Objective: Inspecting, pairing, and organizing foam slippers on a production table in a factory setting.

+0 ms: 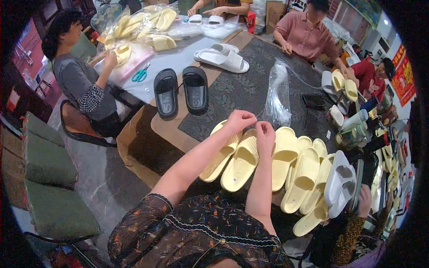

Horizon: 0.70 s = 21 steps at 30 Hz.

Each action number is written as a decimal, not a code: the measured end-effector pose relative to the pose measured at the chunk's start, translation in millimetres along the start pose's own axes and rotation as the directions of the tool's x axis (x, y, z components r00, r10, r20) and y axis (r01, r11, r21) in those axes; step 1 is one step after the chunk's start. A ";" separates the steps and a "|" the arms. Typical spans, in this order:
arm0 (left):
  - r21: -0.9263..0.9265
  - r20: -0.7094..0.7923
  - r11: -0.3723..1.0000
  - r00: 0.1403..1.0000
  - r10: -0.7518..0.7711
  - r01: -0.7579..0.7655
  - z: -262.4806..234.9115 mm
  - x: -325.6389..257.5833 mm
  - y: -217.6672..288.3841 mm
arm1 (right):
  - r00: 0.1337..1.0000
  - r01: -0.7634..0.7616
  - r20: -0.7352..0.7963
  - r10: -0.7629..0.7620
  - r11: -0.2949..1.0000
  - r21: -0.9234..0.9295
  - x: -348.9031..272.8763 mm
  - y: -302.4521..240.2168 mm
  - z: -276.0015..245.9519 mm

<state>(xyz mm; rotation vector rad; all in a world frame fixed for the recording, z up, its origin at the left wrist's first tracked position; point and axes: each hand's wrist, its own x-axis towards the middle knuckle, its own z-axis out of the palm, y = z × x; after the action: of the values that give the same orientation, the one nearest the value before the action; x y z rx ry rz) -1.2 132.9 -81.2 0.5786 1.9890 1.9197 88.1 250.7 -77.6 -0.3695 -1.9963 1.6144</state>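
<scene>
My left hand [241, 121] and my right hand [265, 135] are close together, fingertips pinched on a thin strand that barely shows. Below them lies a pair of pale yellow ribbed slippers: the left slipper [218, 161] and the right slipper [240, 169], its upper partly behind my right hand. Just beyond my hands a clear bag [278, 100] holds a bundle of translucent strands. To the far left stand two black slippers [166, 91], with a thin line between them. Right of my forearm, another yellow slipper [284, 154] leads a row of several more.
A grey slipper [341, 183] ends the row at right. White slippers [223, 59] lie farther back on the dark patterned mat [243, 87]. Teal scissors [140, 75] and bagged yellow slippers [147, 22] are at the far left. Several people sit around the table. Jars [353, 129] stand at right.
</scene>
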 end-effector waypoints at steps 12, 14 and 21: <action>-0.046 0.098 0.998 0.994 -0.038 0.043 1.5 -4.8 9.4 | 0.998 -0.040 0.060 0.035 0.995 0.091 1.8 7.6 -2.9; -0.052 0.113 0.999 0.994 -0.005 0.011 1.0 -4.8 8.1 | 0.997 -0.052 0.062 0.045 0.992 0.119 1.5 7.9 -2.3; -0.126 0.147 0.992 0.989 -0.007 0.026 1.9 -5.3 10.5 | 0.997 -0.039 0.077 0.026 0.983 0.178 3.3 10.1 -1.3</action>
<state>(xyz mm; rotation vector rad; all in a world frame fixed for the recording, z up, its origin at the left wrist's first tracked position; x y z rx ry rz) 5.0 132.1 -71.1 0.6465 1.7614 1.9192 84.9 255.9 -86.3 -0.2780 -1.8882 1.8363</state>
